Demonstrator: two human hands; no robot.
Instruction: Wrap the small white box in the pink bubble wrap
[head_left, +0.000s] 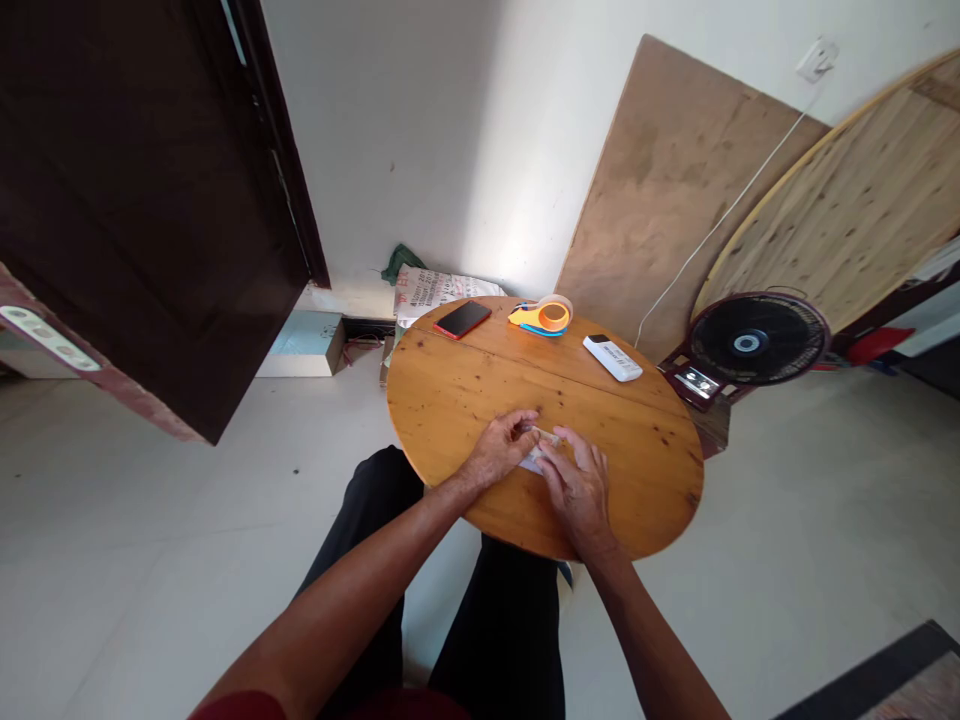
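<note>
Both hands are close together over the near middle of a round wooden table (465,400). Between them lies a small whitish, partly clear item (533,462), too small to make out. My left hand (504,446) has its thumb and fingers closed on the item's left and upper side. My right hand (581,482) holds its right side, with the thumb and index finger meeting near the left thumb. The fingers cover much of the item.
Along the table's far side are a red-edged phone (463,320), an orange tape dispenser (551,316) and a white remote-like device (613,358). A black fan (750,340) stands right of the table; a dark door (142,180) is at left.
</note>
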